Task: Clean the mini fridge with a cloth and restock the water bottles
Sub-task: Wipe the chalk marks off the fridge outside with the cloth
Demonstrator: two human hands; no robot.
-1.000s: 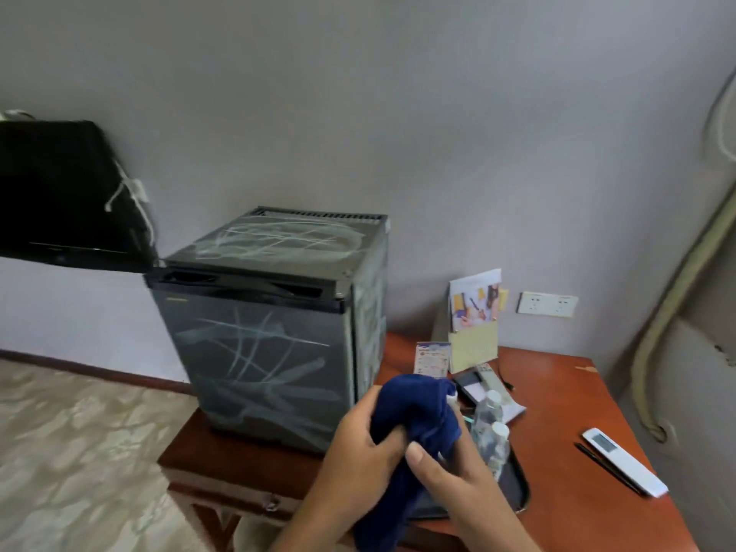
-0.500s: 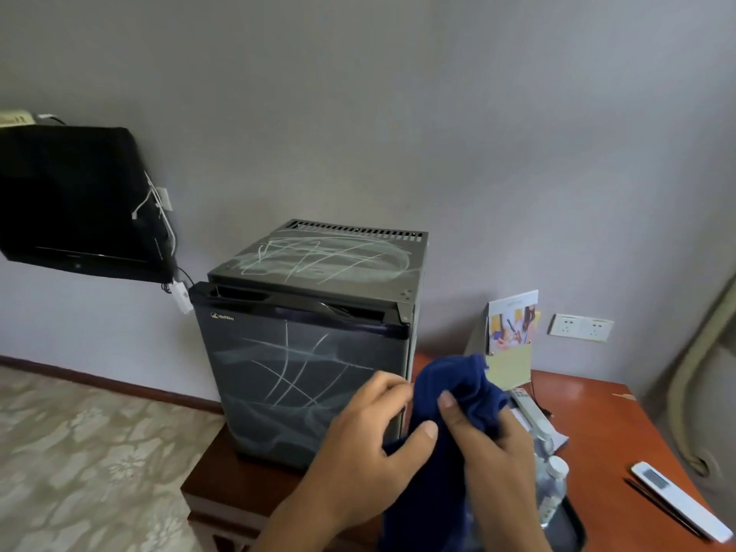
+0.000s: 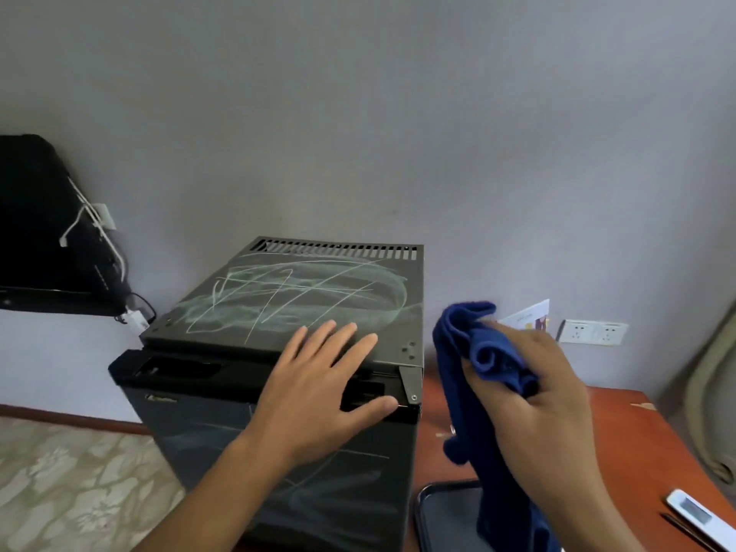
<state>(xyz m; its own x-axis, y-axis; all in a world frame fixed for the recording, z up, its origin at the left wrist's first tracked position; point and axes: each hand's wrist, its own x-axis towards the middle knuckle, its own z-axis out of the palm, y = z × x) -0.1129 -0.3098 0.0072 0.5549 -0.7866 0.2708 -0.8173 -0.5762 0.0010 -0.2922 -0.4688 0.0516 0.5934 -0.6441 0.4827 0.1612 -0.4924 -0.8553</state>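
The black mini fridge [image 3: 278, 296] stands on a brown table, its door closed, with pale chalk-like scribbles across its top and front. My left hand [image 3: 318, 388] is spread flat with straight fingers at the front right edge of the fridge top. My right hand [image 3: 533, 396] grips a bunched dark blue cloth [image 3: 474, 352] to the right of the fridge, level with its top; the cloth's tail hangs down past my wrist. No water bottles are visible; the arm and cloth cover the tray area.
A dark tray [image 3: 442, 507] lies on the red-brown table [image 3: 621, 428] under my right arm. A white remote [image 3: 697, 515] lies at the table's right edge. A wall socket [image 3: 593, 332] and a card holder [image 3: 529, 316] sit behind. A black TV [image 3: 44, 233] hangs at left.
My left hand let go of the cloth and moved onto the fridge top, fingers spread. My right hand carried the cloth up and to the right. The view moved closer to the fridge.
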